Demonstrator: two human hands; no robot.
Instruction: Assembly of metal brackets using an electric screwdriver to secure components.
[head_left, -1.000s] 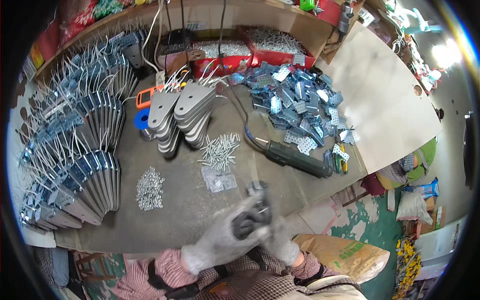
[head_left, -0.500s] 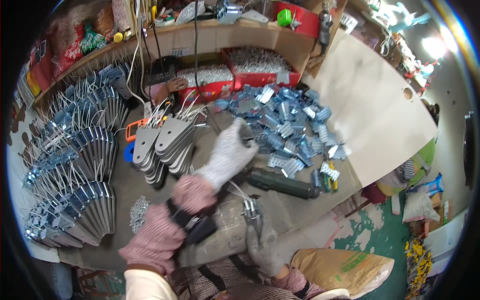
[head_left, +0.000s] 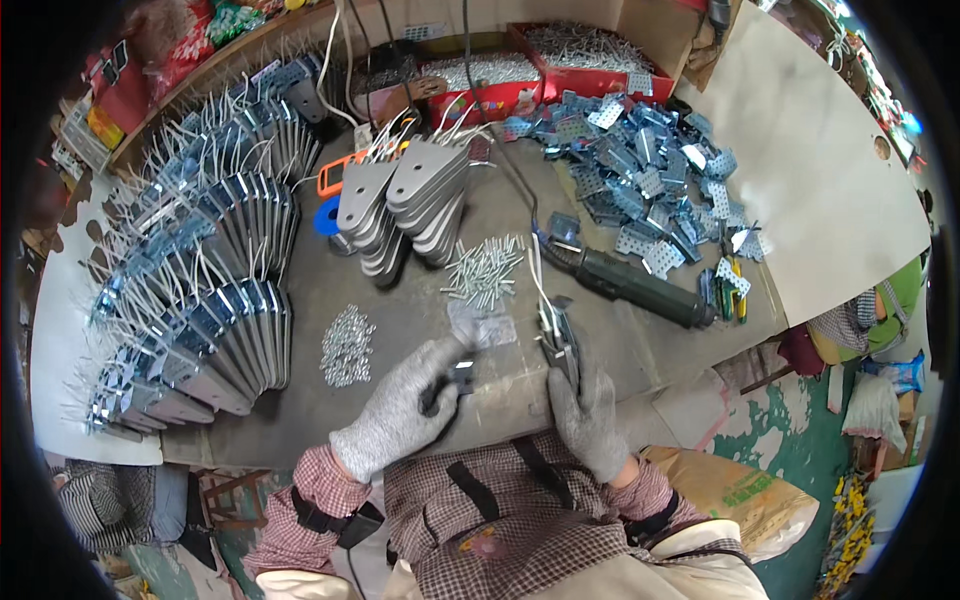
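My left hand (head_left: 400, 405), in a grey knit glove, is closed over the front of the table. A small shiny metal bracket (head_left: 462, 376) shows at its fingertips, smeared by motion. To its right, my gloved right hand (head_left: 590, 420) grips a narrow grey metal plate (head_left: 566, 362) from which white wires (head_left: 539, 275) stick up. Most of the plate is hidden by the hand. Just beyond the hands lies a heap of long screws (head_left: 485, 275), with a pile of small fasteners (head_left: 347, 345) further left. A dark green electric screwdriver (head_left: 640, 288) rests right of the plate.
Loose bluish perforated brackets (head_left: 640, 165) lie heaped at the back right. Red bins (head_left: 525, 98) of screws stand behind. Stacked grey plates (head_left: 420, 190) with wires occupy the middle, and rows of wired plates with brackets (head_left: 235, 310) fill the left. Yellow-handled pliers (head_left: 741, 292) lie right.
My left hand has come back from the bracket heap toward my body, now with a small bracket. My right hand still grips the wired plate. The whole view has shifted.
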